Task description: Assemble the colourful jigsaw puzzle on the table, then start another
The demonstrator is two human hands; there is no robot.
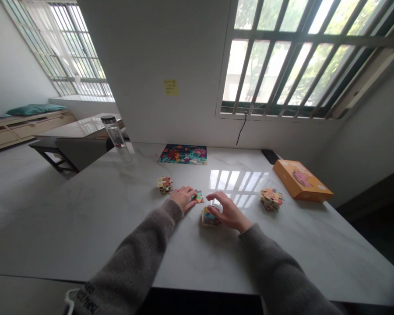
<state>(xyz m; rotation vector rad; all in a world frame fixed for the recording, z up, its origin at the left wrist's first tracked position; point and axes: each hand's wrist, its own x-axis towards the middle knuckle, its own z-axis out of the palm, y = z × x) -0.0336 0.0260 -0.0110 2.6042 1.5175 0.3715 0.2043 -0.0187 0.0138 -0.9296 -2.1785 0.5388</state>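
My left hand rests on the table with its thumb and fingers at the left edge of a small green and orange puzzle piece. My right hand is open, thumb and index finger spread apart. Its thumb is over a short stack of dark, colourful puzzle pieces; whether it touches the stack I cannot tell. Left of my left hand stands another stack of puzzle pieces. A third, taller stack of orange-topped puzzle pieces is off to the right.
A colourful picture sheet lies by the wall. At the right are an orange box and a black phone. A clear bottle stands at the table's back left. The marble-look table reflects window light.
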